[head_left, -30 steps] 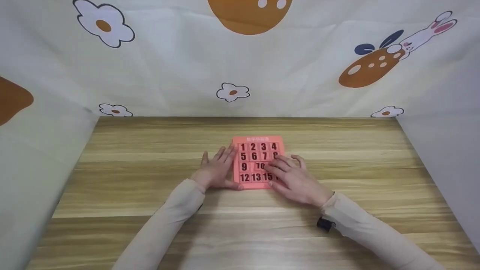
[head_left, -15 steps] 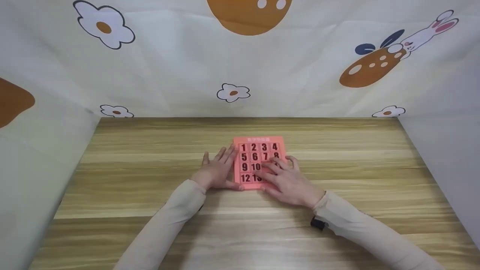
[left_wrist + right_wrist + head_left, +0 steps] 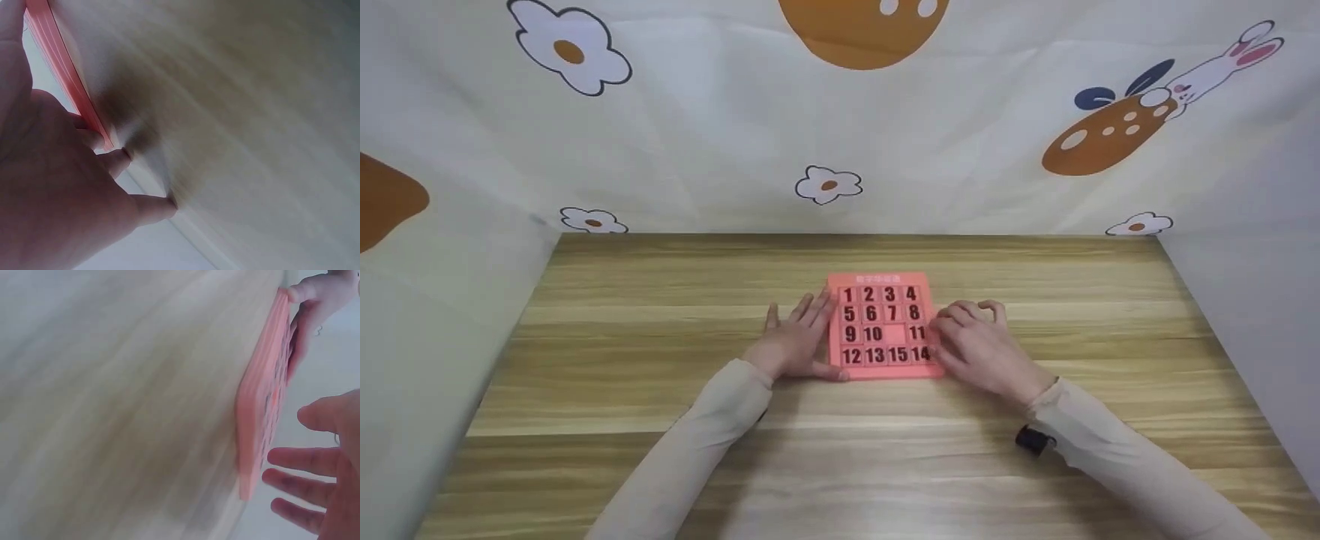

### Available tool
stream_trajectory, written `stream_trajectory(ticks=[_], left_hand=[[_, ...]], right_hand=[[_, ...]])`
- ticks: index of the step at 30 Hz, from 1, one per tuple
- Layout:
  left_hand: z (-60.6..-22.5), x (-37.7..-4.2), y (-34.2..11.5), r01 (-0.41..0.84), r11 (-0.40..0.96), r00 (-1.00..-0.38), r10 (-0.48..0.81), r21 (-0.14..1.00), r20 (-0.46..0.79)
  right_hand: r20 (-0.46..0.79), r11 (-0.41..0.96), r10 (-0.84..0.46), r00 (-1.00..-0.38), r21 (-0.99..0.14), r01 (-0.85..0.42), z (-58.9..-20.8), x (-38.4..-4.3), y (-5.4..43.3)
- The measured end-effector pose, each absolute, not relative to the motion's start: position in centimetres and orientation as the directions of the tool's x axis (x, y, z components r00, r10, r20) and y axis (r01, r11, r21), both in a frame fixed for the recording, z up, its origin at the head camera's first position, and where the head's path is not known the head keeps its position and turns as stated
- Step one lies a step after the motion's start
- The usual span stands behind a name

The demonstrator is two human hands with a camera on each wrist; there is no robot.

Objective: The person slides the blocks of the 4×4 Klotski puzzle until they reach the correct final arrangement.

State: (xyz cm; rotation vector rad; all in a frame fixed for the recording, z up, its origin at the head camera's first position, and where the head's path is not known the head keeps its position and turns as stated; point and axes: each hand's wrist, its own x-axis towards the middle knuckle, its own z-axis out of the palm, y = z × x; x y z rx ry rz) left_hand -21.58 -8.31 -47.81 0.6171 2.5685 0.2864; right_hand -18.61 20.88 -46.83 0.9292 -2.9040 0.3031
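A pink number sliding puzzle (image 3: 893, 372) lies flat on the wooden table, its tiles in a square grid. The top rows read 1 to 8 in order. Below come 9, 10, a bare slot (image 3: 894, 334) and 11, then 12, 13, 15, 14. My left hand (image 3: 791, 345) rests along the puzzle's left edge, fingers straight and thumb at the near-left corner. Beside the right edge, my right hand (image 3: 979, 351) hovers with loosely bent fingers and grips nothing. In the right wrist view its fingers (image 3: 304, 486) are spread near the pink frame (image 3: 247, 422).
The wood-grain table (image 3: 660, 300) ends at a patterned cloth backdrop (image 3: 697, 150) with flowers and carrots. Pale side walls stand left and right. A black band (image 3: 1033, 440) sits at the right sleeve.
Tile 10 has slid left into the second column, leaving the slot beside it bare. My right hand reached left over the tiles, then drew back right off them. The left hand stays put.
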Motion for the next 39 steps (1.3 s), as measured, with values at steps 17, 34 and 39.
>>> stream_trajectory(ticks=[17, 34, 39], left_hand=[[-47.7, -21.5, -8.2, 0.376, 0.866, -0.782, 0.487, 0.328, -0.39], [-47.7, -21.5, -8.3, 0.369, 0.868, -0.787, 0.483, 0.333, -0.385], [-47.8, -21.6, -8.3, 0.366, 0.868, -0.784, 0.482, 0.335, -0.391]], right_hand=[[0.031, 0.673, -0.705, -0.708, -0.285, -0.682, -47.6, -18.1, 21.1], [0.132, 0.579, -0.771, -0.623, -0.264, -0.772, -47.7, -16.9, 23.0], [0.12, 0.639, -0.73, -0.673, -0.229, -0.735, -47.7, -16.8, 22.9]])
